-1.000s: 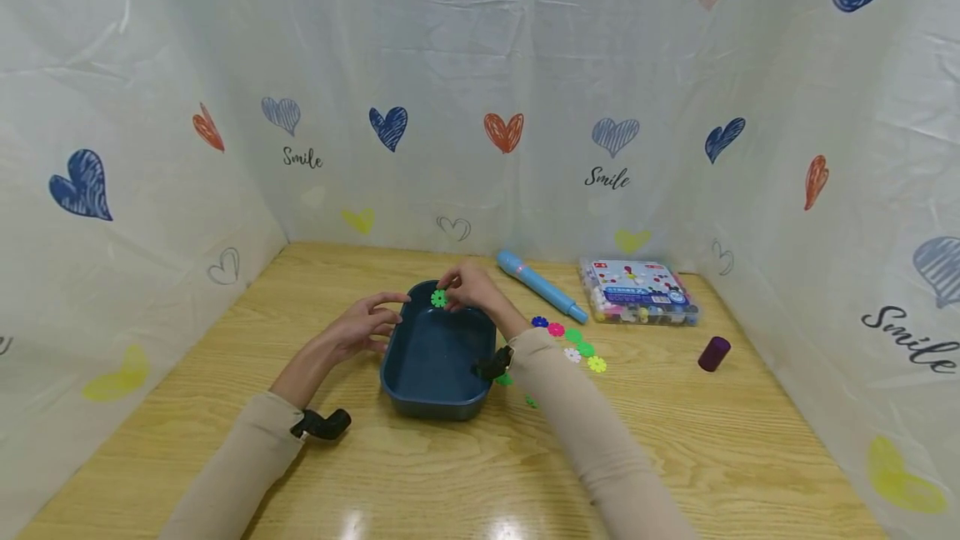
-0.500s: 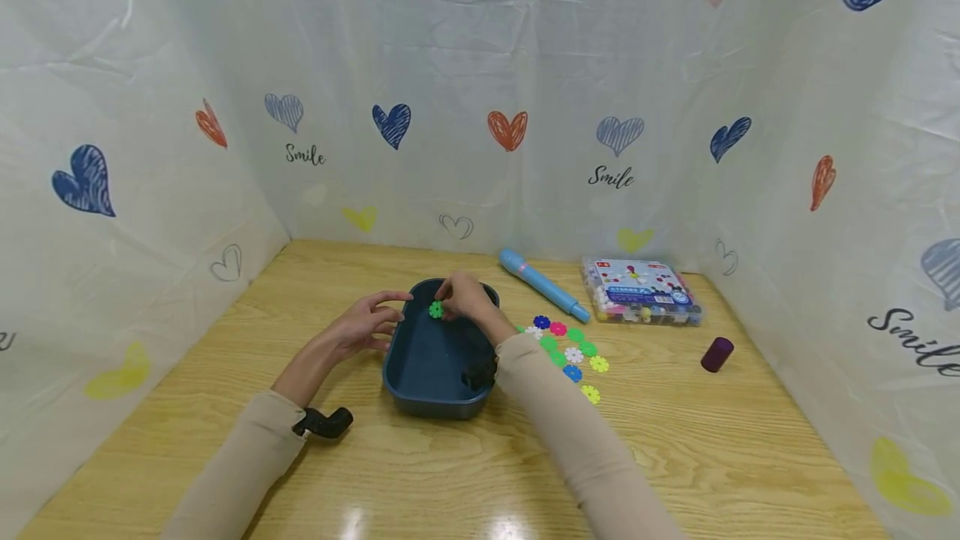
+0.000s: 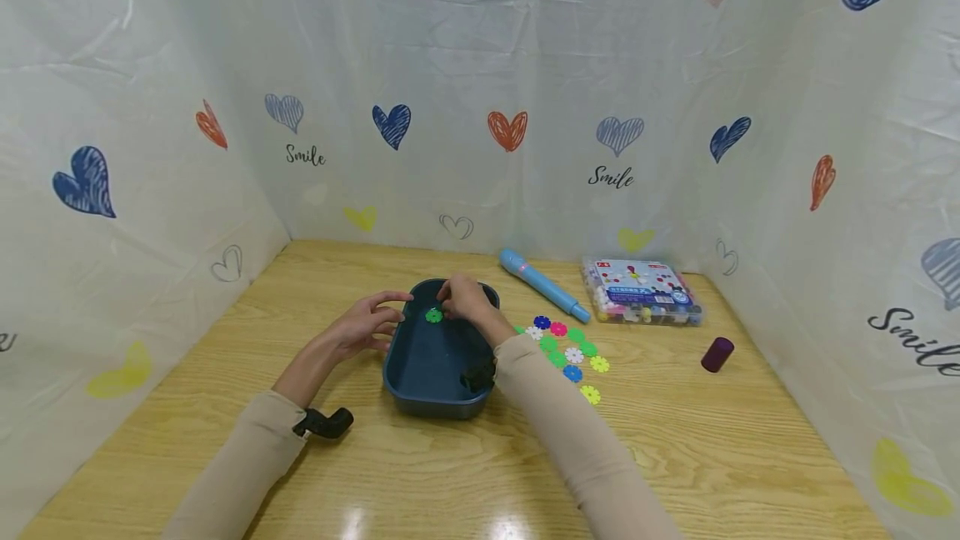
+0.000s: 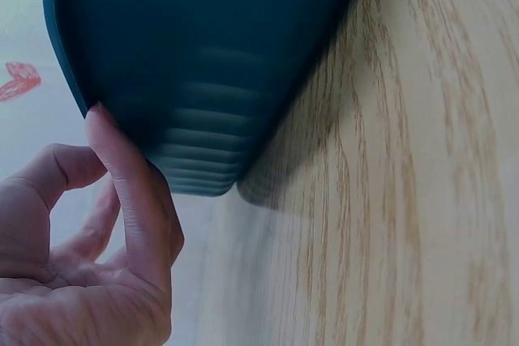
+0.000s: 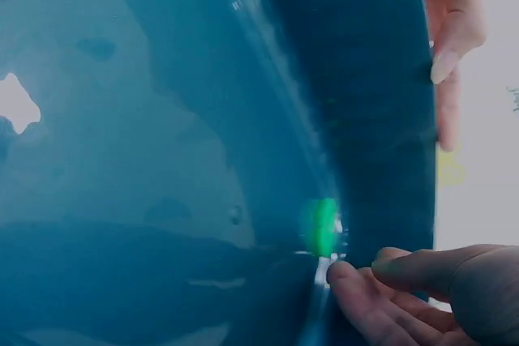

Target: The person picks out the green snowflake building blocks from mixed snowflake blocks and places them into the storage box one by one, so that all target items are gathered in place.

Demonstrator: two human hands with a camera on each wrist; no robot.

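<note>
A dark blue plastic bin (image 3: 442, 408) rests on the wooden table. Against its left rim, the relaxed fingertips of my left hand (image 3: 360, 327) touch from outside; the left wrist view shows this hand (image 4: 105, 249) beside the outer wall. My right hand (image 3: 467, 300) is inside the far end of the bin. Just off its fingertips is a green flower-shaped plastic disc (image 3: 434, 315), blurred in the right wrist view, where the disc (image 5: 324, 228) appears apart from the thumb and finger of the right hand (image 5: 413, 293).
Several flower discs in green, white, blue, pink and yellow (image 3: 591, 394) lie right of the bin. Behind them are a light blue tube-shaped toy (image 3: 543, 284) and a clear plastic box of small parts (image 3: 643, 293). A purple cylinder (image 3: 717, 354) lies far right.
My right hand has gone slightly lower into the bin, and the green disc has left its fingertips and dropped toward the bottom. My left hand stays at the rim.
</note>
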